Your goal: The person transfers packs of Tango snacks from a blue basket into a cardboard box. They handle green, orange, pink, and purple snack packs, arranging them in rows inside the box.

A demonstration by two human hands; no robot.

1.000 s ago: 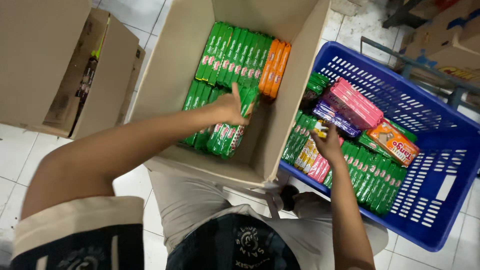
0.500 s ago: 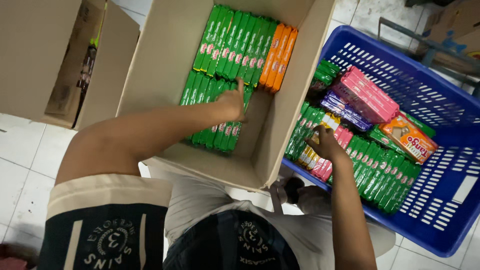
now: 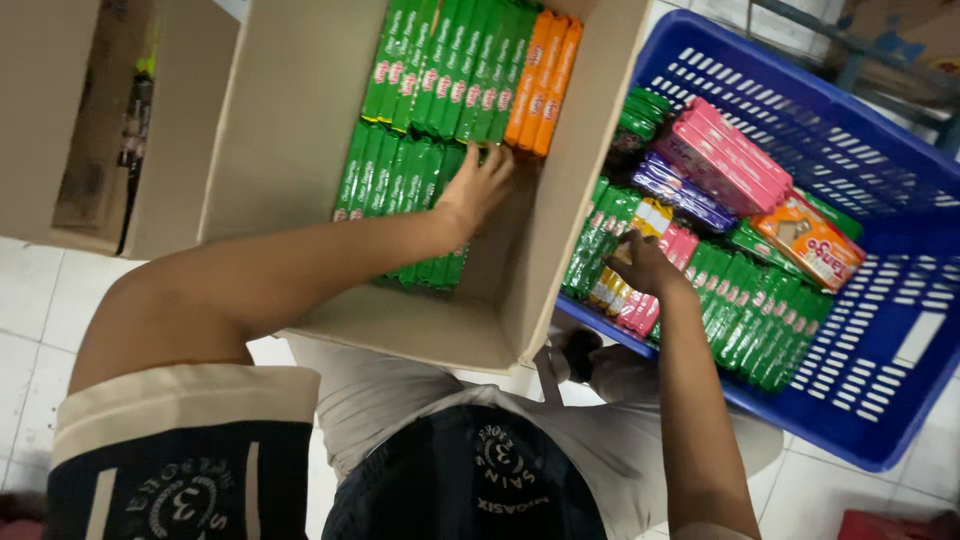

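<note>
The green packs [image 3: 420, 185] are stood on edge in rows inside the open carton [image 3: 300, 120], and the nearer row is pressed by the left hand [image 3: 478, 187], whose fingers are spread flat over the pack tops rather than closed around any one of them. Beyond this row a second row of green packs is seen, with a few orange packs [image 3: 545, 80] at its right end, against the carton's far corner. To the right, just beside the carton, a blue basket [image 3: 880, 330] is set on the tiled floor [image 3: 25, 330]. Inside it the right hand [image 3: 645, 265] is laid among mixed packs, curled over the yellow and pink packs [image 3: 640, 300]; whether anything is actually gripped cannot be told. Pink boxes [image 3: 735, 160], purple packs [image 3: 685, 195] and an orange box [image 3: 810, 240] lie deeper in the basket. A second carton [image 3: 60, 110] stands at the left.
</note>
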